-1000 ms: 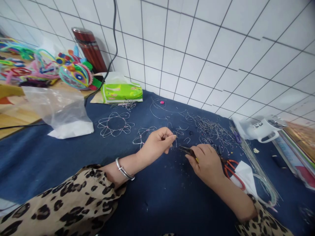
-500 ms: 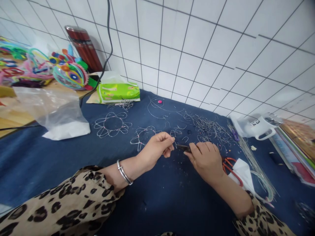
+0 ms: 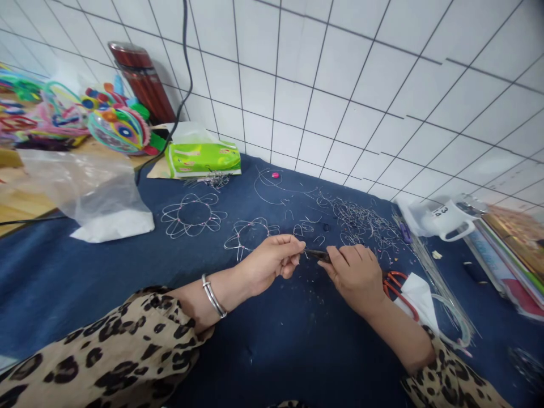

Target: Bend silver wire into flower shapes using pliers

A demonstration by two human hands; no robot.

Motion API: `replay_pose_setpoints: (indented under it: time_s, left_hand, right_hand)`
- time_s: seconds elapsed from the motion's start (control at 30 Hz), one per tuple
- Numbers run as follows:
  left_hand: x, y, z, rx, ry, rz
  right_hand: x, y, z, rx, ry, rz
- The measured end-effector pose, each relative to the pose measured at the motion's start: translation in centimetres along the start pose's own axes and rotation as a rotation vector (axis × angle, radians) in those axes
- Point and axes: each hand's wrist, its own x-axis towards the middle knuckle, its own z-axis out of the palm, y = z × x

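My left hand (image 3: 275, 262) is closed in a pinch on a short piece of thin wire (image 3: 306, 254), most of it hidden by the fingers. My right hand (image 3: 355, 277) wraps round dark pliers (image 3: 318, 255), whose jaws point left and meet the wire close to my left fingertips. Just behind my left hand lies a flower-shaped wire ring (image 3: 238, 241), partly covered by it. A second wire flower (image 3: 193, 215) with small pink beads lies flat farther left. Several short bent wire pieces (image 3: 304, 228) are scattered beyond my hands.
A tangle of wire (image 3: 365, 218) lies at the back right, near straight wires (image 3: 433, 266), red-handled scissors (image 3: 397, 289) and a white cup (image 3: 453, 221). At left stand a plastic bag (image 3: 110, 198), a green tissue pack (image 3: 206, 158) and a red thermos (image 3: 144, 82).
My left hand has shifted slightly right, bringing its fingertips closer to the plier jaws. My right hand stays almost in place, still round the pliers.
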Motion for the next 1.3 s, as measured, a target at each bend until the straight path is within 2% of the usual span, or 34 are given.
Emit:
replay_pose_setpoints:
  time_s: [0.07, 0.13, 0.2, 0.3, 0.33, 0.43, 0.63, 1.3]
  left_hand:
    - [0.0, 0.1, 0.0, 0.036, 0.053, 0.073]
    - [0.0, 0.2, 0.0, 0.1, 0.114, 0.157]
    - [0.0, 0.4, 0.0, 0.17, 0.155, 0.221]
    - [-0.1, 0.6, 0.0, 0.258, 0.185, 0.29]
    - [-0.1, 0.6, 0.1, 0.285, 0.191, 0.31]
    - [-0.2, 0.7, 0.1, 0.369, 0.212, 0.357]
    - [-0.3, 0.7, 0.1, 0.46, 0.23, 0.374]
    - [-0.6, 0.6, 0.6, 0.625, 0.25, 0.408]
  right_hand:
    - [0.1, 0.0, 0.1, 0.092, -0.042, 0.052]
    - [0.3, -0.2, -0.1, 0.279, -0.112, 0.148]
    - [0.4, -0.5, -0.4, 0.602, -0.259, 0.285]
    - [0.5, -1.3, -1.2, 1.225, -0.58, 0.506]
    - [0.5, -1.6, -1.4, 1.382, -0.643, 0.553]
    - [0.4, -2.3, -1.8, 1.601, -0.678, 0.61]
    - [0.3, -2.7, -1.6, 1.644, -0.613, 0.639]
    - [-0.1, -2.7, -1.0, 1.516, -0.618, 0.623]
